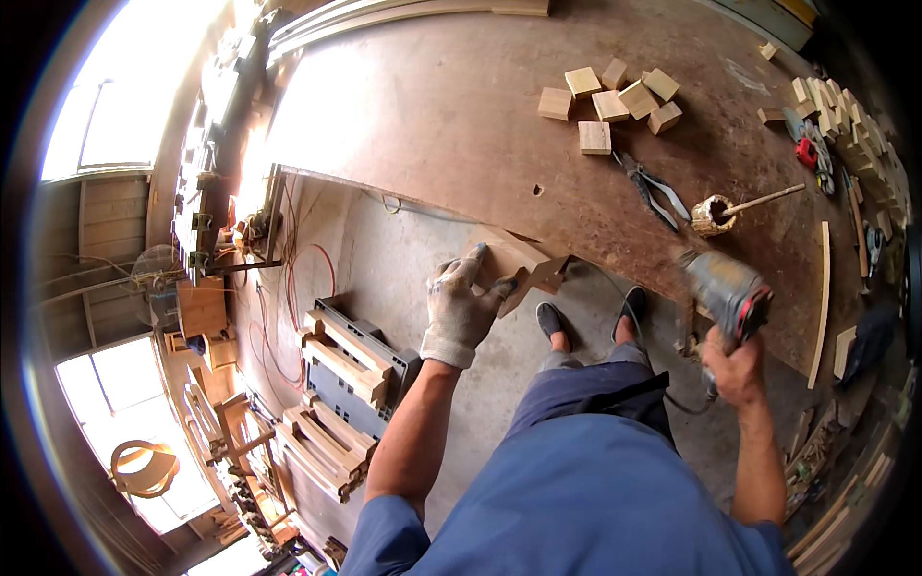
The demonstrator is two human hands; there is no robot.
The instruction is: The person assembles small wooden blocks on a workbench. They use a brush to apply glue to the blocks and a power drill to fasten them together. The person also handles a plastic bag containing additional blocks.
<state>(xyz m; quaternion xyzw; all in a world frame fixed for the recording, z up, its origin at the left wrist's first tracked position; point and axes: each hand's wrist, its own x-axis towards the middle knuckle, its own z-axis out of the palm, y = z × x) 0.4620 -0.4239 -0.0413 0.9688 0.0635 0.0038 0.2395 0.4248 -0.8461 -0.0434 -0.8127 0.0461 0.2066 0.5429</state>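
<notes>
My left hand (pixel 459 305), in a pale work glove, grips a light wooden piece (pixel 509 254) with a block-like end at the near edge of the bench (pixel 461 125). Its fingers and thumb are partly curled on the wood. Bare, my right hand (pixel 735 367) is closed round the handle of a pistol-grip power tool (pixel 722 290). This tool has a grey body and a red-and-black rear; its front end is blurred, and a hose hangs from its grip. It is held over the bench's near edge, to the right of the wooden piece and apart from it.
On the bench lie several wooden blocks (pixel 615 101), pincers (pixel 655 190), a glue-crusted pot with a stick (pixel 713 215) and a thin wood strip (pixel 820 305). More blocks (pixel 845 115) are stacked far right. Wooden frames (pixel 348 370) rest on a dark plastic crate (pixel 399 363) at left.
</notes>
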